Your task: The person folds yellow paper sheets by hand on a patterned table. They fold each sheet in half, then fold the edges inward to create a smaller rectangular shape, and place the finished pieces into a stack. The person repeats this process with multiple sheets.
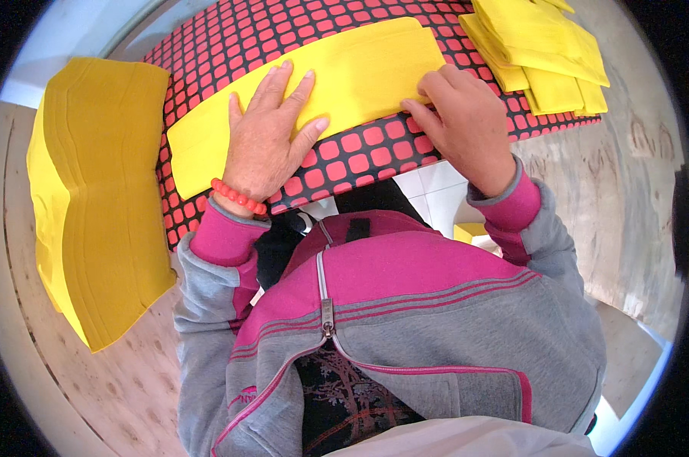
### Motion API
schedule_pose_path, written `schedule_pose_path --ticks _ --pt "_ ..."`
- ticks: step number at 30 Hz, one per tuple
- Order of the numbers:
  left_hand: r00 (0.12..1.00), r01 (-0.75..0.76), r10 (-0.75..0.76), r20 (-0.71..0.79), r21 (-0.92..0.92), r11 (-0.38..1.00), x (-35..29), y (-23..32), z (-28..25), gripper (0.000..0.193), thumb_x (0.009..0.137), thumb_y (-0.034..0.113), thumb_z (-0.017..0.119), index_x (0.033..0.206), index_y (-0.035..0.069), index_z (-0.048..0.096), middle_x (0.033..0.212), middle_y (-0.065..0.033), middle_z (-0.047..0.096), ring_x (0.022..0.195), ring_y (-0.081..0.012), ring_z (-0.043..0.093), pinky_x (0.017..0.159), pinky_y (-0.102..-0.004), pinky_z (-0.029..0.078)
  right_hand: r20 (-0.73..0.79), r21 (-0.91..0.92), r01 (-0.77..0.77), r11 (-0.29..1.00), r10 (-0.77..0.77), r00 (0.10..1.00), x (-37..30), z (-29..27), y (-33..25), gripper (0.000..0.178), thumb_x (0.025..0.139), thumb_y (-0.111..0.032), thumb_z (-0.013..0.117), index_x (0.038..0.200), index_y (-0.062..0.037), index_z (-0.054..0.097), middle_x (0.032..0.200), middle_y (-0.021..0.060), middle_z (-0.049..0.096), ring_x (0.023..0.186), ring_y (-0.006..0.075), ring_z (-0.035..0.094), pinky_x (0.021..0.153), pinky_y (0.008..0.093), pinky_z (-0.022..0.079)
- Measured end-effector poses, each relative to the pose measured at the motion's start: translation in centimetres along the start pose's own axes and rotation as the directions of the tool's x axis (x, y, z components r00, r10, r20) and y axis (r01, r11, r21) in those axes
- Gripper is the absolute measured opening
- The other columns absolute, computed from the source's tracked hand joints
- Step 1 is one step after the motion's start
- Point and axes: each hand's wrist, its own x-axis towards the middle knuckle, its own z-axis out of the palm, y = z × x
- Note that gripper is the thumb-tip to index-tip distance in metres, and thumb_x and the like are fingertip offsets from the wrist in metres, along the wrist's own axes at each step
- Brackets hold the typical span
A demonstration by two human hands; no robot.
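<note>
Left hand point(268, 133) splayed flat, right hand point(466, 118) curled (pinch unclear) at yellow fabric strip point(367, 65), apparently smoothing; next move likely needs edges kept aligned.

At seven o'clock, on the grey lower front of the jacket point(436, 320), sits a small patch of pink lettering point(247, 394), slanted and partly lost in a fold. Between two and three o'clock, the pale wooden surface point(626, 213) bears brownish, looping marks point(651, 142); whether they are writing, I cannot tell.
</note>
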Motion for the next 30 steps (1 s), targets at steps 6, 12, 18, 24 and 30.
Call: schedule_pose_path --ticks 6,12,18,24,30 --pt "1.000 -0.009 0.009 -0.013 -0.016 1.000 0.1 0.0 0.0 0.059 0.097 0.042 0.057 0.150 0.019 0.046 0.158 -0.0147 0.037 0.146 -0.0316 0.035 0.111 -0.0686 0.022 -0.116 0.260 0.260 0.930 -0.237 0.964 1.1 3.4 -4.0 0.035 0.078 -0.027 0.075 0.107 -0.0086 0.067 0.124 0.0161 0.062 0.115 0.0343 0.060 0.097 0.0422 0.048" --pt "1.000 -0.016 0.017 0.006 -0.063 0.998 -0.2 -0.1 -0.3 0.055 0.099 0.038 0.057 0.151 0.023 0.045 0.159 -0.0150 0.035 0.148 -0.0320 0.031 0.112 -0.0685 0.020 0.030 0.437 0.215 0.874 -0.254 0.967 0.6 3.1 -4.6 0.035 0.079 -0.026 0.075 0.108 -0.0084 0.065 0.107 0.0138 0.062 0.102 0.0341 0.062 0.090 0.0453 0.049" --pt "1.000 -0.015 0.015 0.009 -0.033 0.999 -0.2 -0.1 -0.2 0.054 0.099 0.038 0.056 0.150 0.023 0.047 0.159 -0.0151 0.035 0.148 -0.0320 0.031 0.112 -0.0684 0.020 -0.007 0.336 0.053 0.940 -0.054 0.999 0.5 1.8 -3.9 0.031 0.081 -0.023 0.076 0.103 -0.0046 0.065 0.107 0.0109 0.066 0.097 0.0310 0.065 0.081 0.0395 0.052" --pt "1.000 -0.012 0.012 -0.003 -0.008 1.000 -0.3 -0.1 0.0 0.052 0.101 0.036 0.053 0.151 0.023 0.046 0.160 -0.0146 0.034 0.148 -0.0316 0.031 0.112 -0.0683 0.020 0.034 0.073 -0.082 0.994 0.080 0.996 -0.8 0.3 -0.4 0.025 0.083 -0.020 0.075 0.100 -0.0040 0.067 0.109 0.0114 0.067 0.098 0.0302 0.065 0.079 0.0375 0.053" --pt "1.000 -0.013 0.013 -0.001 -0.010 1.000 -0.3 0.0 0.0 0.050 0.103 0.034 0.050 0.152 0.025 0.044 0.160 -0.0146 0.033 0.149 -0.0318 0.029 0.112 -0.0683 0.019 -0.163 0.024 0.073 0.997 -0.068 0.984 -1.0 0.5 0.7 0.020 0.080 -0.022 0.075 0.088 -0.0066 0.064 0.092 0.0082 0.062 0.086 0.0291 0.063 0.073 0.0397 0.051"
